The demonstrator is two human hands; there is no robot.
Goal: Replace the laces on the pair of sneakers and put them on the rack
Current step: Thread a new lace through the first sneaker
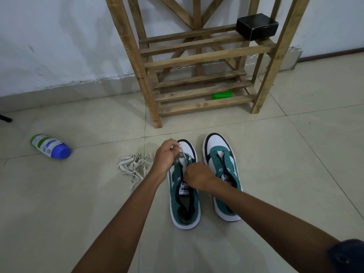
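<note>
Tongue tags read PUMA; left hand (167,154) pinched a lace (182,153) on the left sneaker (184,205), right hand (197,177) fingers hidden, can't tell; old laces (133,167) beside.

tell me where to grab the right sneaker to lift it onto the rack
Take the right sneaker at its heel collar, coming from above and from the near side. It stands upright on the floor with its heel towards the person and its mouth open and unlaced, so fingers can hook inside with the thumb behind the heel. Both hands are busy on the left sneaker.
</note>
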